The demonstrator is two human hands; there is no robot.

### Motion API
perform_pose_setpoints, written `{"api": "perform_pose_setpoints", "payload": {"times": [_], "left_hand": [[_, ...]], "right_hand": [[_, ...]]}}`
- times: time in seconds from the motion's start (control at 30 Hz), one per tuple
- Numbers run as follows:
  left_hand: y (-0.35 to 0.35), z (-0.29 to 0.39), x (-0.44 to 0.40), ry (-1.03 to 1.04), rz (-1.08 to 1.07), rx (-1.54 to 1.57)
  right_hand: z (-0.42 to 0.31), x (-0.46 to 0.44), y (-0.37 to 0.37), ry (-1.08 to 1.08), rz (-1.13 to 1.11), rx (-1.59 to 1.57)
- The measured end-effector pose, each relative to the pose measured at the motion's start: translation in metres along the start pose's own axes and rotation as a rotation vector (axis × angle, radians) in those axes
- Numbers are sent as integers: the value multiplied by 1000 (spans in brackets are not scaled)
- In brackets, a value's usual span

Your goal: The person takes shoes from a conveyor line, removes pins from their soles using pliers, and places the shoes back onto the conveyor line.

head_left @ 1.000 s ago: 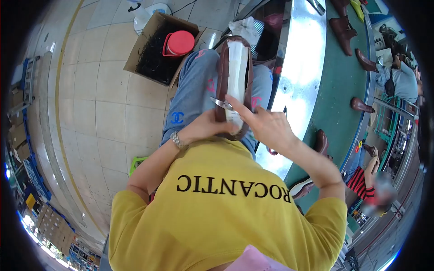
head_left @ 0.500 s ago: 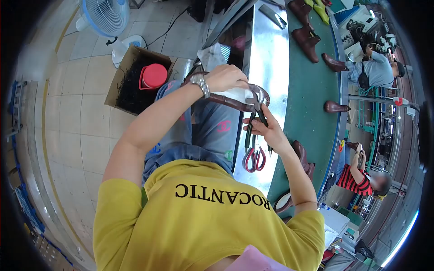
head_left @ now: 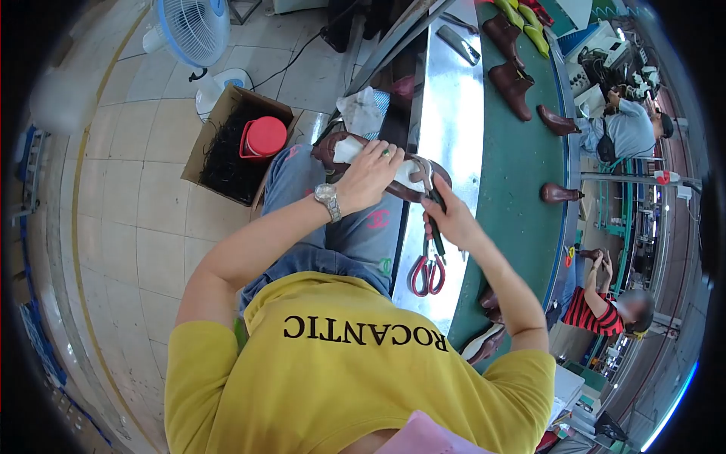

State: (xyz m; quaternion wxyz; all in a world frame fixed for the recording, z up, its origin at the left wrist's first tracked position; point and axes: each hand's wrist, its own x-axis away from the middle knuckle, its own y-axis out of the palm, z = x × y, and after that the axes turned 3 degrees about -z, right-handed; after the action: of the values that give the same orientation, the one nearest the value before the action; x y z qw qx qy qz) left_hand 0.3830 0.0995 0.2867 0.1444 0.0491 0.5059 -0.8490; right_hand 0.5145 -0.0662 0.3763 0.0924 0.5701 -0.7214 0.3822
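Note:
Across my lap and the metal ledge lies a brown leather shoe [head_left: 329, 149], its white underside facing up. My left hand [head_left: 368, 175] grips the middle of the shoe, fingers wrapped over its sole. Pincers with dark green handles [head_left: 436, 227] are held in my right hand [head_left: 452, 216]; their metal jaws rest on the right end of the white underside. Whether the jaws grip anything there is too small to tell. Scissors with red handles [head_left: 428, 275] lie on the metal ledge just below the pincers.
Several brown boots [head_left: 511, 89] stand on the green belt [head_left: 522, 189] to the right. A cardboard box [head_left: 198, 155] holds a red bucket [head_left: 265, 137]; a fan [head_left: 194, 30] stands behind it. Two co-workers sit beyond the belt, one in a striped shirt [head_left: 592, 310].
Since a second ago the shoe has turned sideways and the small blade is out of my right hand, which now holds pincers. Over the last half second my left hand has spread flatter over the shoe.

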Motion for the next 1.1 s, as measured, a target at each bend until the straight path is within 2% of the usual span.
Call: {"api": "perform_pose_setpoints", "payload": {"times": [0.1,0.2,0.3,0.33,0.37,0.43,0.57,0.63,0.67,0.77,0.8,0.9,0.93,0.97,1.03,1.1], "left_hand": [[10,1,9,53,104,-38],[11,1,13,85,110,-128],[14,-3,14,100,101,-167],[16,-5,13,110,107,-209],[17,-8,13,123,111,-251],[21,-10,12,138,131,-309],[24,-6,11,109,129,-383],[25,-6,10,117,147,-434],[24,-6,11,121,145,-433],[27,-2,14,101,164,-414],[26,-3,13,98,173,-406],[23,-2,9,85,180,-414],[21,-2,9,88,174,-424],[20,-2,10,98,174,-428],[21,-3,8,94,192,-435],[23,-3,9,95,190,-410]], "right_hand": [[5,12,18,-41,115,100],[12,11,18,-92,148,214],[7,10,2,-125,88,293],[1,5,-12,-164,86,597],[-11,7,-26,-136,55,760],[-29,6,-45,-150,4,704],[-54,-7,-19,-174,427,292],[5,-36,-3,-236,382,754],[-2,-33,5,-137,354,703],[-24,-18,-18,-191,249,561],[-42,-12,-14,-138,308,365],[-22,-28,-4,-117,476,337],[-5,-38,1,-111,380,507],[8,-36,-5,-62,325,459],[-27,-22,-20,23,203,385],[-40,-19,-13,-36,339,328]]}}
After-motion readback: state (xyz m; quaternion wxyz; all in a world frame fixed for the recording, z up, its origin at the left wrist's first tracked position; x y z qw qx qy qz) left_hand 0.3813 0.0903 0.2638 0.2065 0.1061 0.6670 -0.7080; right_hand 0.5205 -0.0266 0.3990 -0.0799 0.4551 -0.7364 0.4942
